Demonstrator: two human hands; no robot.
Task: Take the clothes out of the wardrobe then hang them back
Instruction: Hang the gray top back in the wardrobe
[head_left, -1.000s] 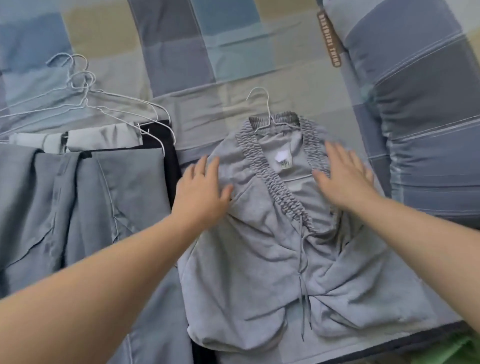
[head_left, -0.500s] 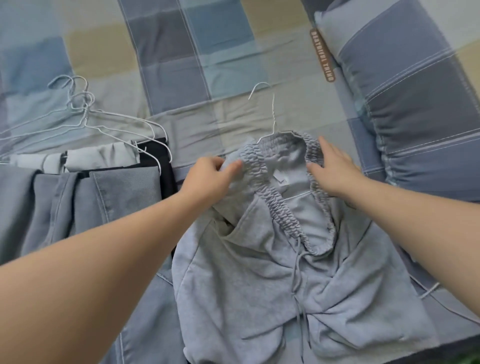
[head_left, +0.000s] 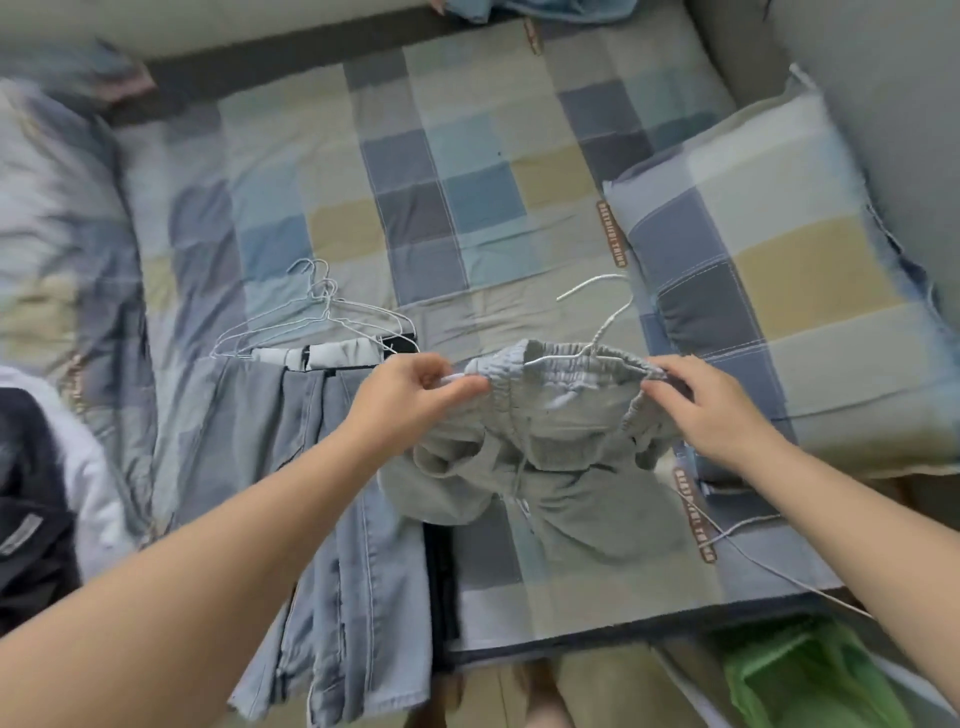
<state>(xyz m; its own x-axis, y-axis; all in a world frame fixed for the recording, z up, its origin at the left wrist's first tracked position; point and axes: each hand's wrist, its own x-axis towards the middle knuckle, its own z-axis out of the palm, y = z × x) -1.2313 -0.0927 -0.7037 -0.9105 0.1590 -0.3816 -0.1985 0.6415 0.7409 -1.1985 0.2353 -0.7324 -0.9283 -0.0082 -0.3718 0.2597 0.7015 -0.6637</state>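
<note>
Left grip (head_left: 410, 400) & right grip (head_left: 711, 410) now pinch grey top (head_left: 561, 447) ends, lifted w/ hanger (head_left: 602, 332) off the bed (head_left: 441, 208), prob rehang next.

Most of the wire hanger (head_left: 613, 322) is swallowed by the grey garment (head_left: 550, 447); only the hook and a sliver of the arms poke out at the gathered edge. The left hand (head_left: 410, 400) and right hand (head_left: 711, 410) pinch that edge, so the fabric under the fingertips is covered. A black garment (head_left: 441, 561) is mostly buried under the blue-grey clothes (head_left: 332, 493) near the bed's front edge. The bed's left side is smeared, and the pillow (head_left: 57, 208) there is mush. The brown label (head_left: 611, 234) lettering is way too small to read. A green thing (head_left: 810, 675) off the bed's front right corner is cut by the bottom edge, no clue what it is. Same for the dark-and-white bundle (head_left: 31, 519) at the left edge.
</note>
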